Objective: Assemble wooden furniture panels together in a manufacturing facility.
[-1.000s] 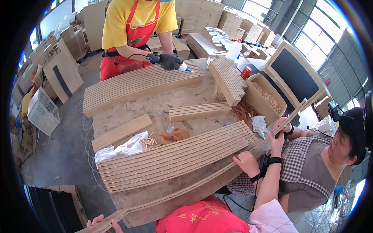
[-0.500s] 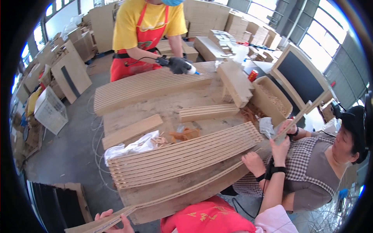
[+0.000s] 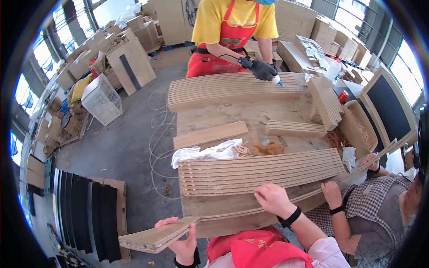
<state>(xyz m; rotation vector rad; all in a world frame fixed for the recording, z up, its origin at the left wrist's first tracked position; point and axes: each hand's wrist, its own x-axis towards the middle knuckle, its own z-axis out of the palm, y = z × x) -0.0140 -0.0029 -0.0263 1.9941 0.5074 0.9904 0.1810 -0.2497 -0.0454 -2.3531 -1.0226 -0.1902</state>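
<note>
A long, narrow wooden frame stretches along the near side of the table, with a short end piece angled toward me at lower left. My left hand grips that end piece, thumb on one side and fingers behind it. My right hand is over the near edge of a row of grooved wooden slats, fingers curled together; whatever they may hold is hidden. At the right, a co-worker in a checked apron has one hand by the frame's long side and another at its far end.
Across the worktable, a person in a red apron holds a white glue bottle over more slats. Between lie a white cloth, wooden dowels and a loose board. Dark panels stand at lower left.
My view has swung left, so the scene sits further right. My right hand has left the frame's far right part and come back leftward over the slats; my left hand keeps its grip.
</note>
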